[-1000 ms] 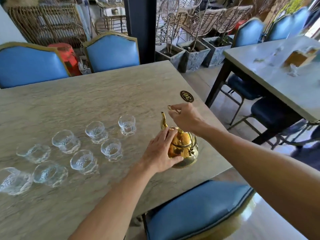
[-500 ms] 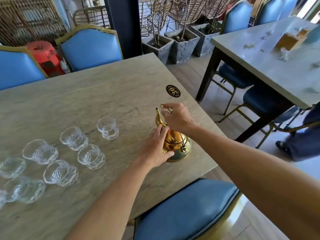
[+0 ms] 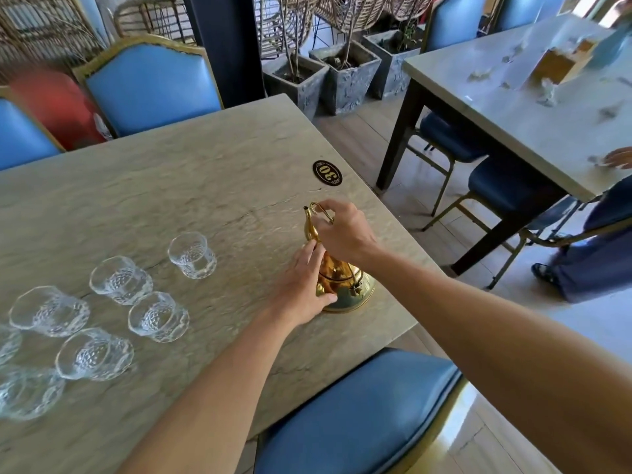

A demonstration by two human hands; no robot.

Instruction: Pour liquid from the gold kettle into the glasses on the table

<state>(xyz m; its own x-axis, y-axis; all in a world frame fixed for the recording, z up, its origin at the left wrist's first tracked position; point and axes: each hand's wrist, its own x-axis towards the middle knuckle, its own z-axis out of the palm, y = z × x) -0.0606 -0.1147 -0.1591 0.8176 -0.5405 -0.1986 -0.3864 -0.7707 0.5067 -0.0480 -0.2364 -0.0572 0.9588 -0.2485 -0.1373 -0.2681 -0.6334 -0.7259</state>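
**Inspector:** Head view. The gold kettle [image 3: 337,282] stood upright on the counter [image 3: 178,186], near its right edge, at about 3 o'clock from the group of glasses [image 3: 136,302]. Its spout pointed toward 12 o'clock.

**Clerk:** And the hands?

**Inspector:** The right hand [image 3: 345,234] was above the kettle, its fingers [image 3: 325,208] clenched on the thin wire handle [image 3: 321,212] near the top. The left hand [image 3: 302,289] lay flat against the kettle's left flank, fingers [image 3: 313,254] extended and released, pressing the body rather than gripping it; the thumb rested near the base.

**Clerk:** Glasses?

**Inspector:** Clear, patterned, upright, and apparently empty. The nearest one [image 3: 192,254] sat at 9 o'clock from the kettle, well apart. Others trailed toward 8 o'clock, the farthest cut off by the frame's left edge and blurred. None touched the kettle.

**Clerk:** Anything else noted?

**Inspector:** A dark oval number plaque [image 3: 327,172] marked "30" lay on the counter at 12 o'clock from the kettle. Blue chairs [image 3: 150,83] stood at the far side, and one blue seat [image 3: 355,412] at the near edge. A second table [image 3: 513,107] stood at 2 o'clock, with another person partly in view beside it.
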